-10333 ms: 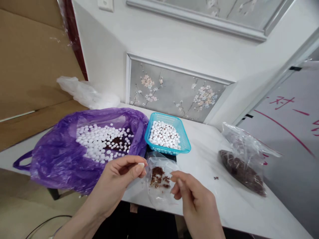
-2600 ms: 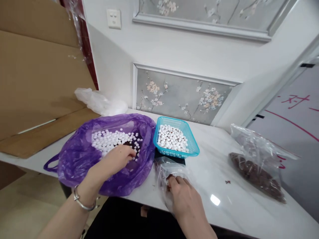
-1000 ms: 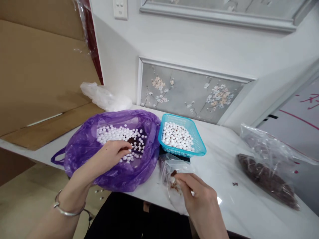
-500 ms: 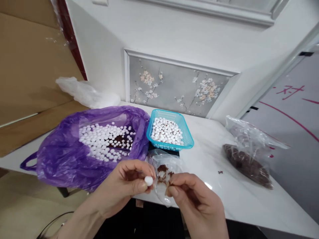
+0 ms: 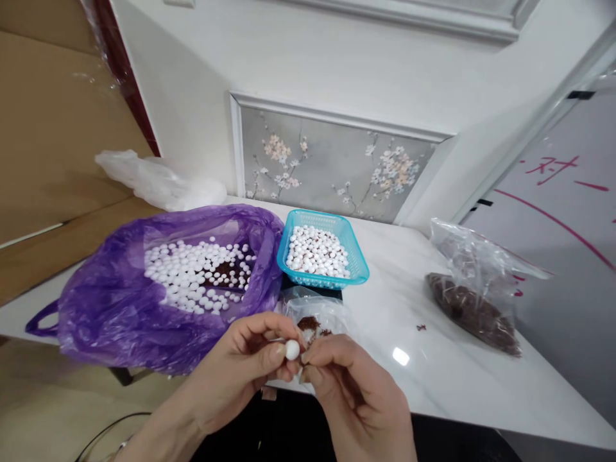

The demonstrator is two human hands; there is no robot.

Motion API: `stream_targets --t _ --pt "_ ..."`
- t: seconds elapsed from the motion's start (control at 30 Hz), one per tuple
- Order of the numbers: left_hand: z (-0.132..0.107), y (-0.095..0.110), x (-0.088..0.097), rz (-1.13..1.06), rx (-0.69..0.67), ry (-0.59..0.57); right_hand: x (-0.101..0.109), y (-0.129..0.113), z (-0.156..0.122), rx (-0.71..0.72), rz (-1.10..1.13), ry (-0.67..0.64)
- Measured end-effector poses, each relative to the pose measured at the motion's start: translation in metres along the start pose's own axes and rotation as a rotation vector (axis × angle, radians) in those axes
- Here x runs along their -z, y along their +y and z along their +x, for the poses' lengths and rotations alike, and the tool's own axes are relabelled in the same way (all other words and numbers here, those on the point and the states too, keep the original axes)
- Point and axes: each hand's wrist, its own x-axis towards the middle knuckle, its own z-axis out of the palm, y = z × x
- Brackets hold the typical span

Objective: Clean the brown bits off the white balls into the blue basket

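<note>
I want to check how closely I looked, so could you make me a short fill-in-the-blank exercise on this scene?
1. The left hand holds a small ball whose colour is ____.
2. In this view, the basket with many more balls stands to the ____ of the large open bag.
3. That large open bag is coloured ____.

Missing words: white; right; purple.
</note>
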Motion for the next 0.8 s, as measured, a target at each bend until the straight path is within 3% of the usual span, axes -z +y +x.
stream_targets --t 0.43,0.8 --pt "0.0000 0.0036 -0.0018 0.130 -0.157 -0.032 0.0001 -0.0019 0.0004 -0.091 -0.094 -0.050" --pt "-0.0028 0.0052 0.0044 0.326 -0.153 0.006 -0.0011 -0.0027 0.0024 -0.095 -0.151 -0.063"
